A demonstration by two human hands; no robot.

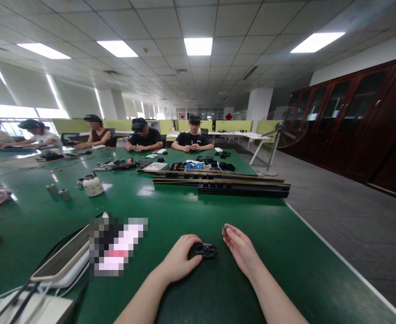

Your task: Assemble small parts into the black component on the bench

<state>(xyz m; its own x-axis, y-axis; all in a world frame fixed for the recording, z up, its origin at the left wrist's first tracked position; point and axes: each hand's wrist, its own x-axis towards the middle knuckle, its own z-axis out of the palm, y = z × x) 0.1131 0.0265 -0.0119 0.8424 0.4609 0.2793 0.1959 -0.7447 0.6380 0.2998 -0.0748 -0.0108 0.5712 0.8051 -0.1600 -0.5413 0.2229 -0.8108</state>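
Observation:
A small black mechanical part rests on the green table in front of me. My left hand has its thumb and fingers around the left end of this part. To the right of it, slightly raised, my right hand pinches a small greyish piece between thumb and fingertips. The piece is too small to make out clearly. A gap separates my right hand from the black part.
Long black rails with thin rods lie across the table ahead. On the left are a white device with cables, a pixelated area, a white jar and two grey cylinders. Several people sit farther off. A fan stands right.

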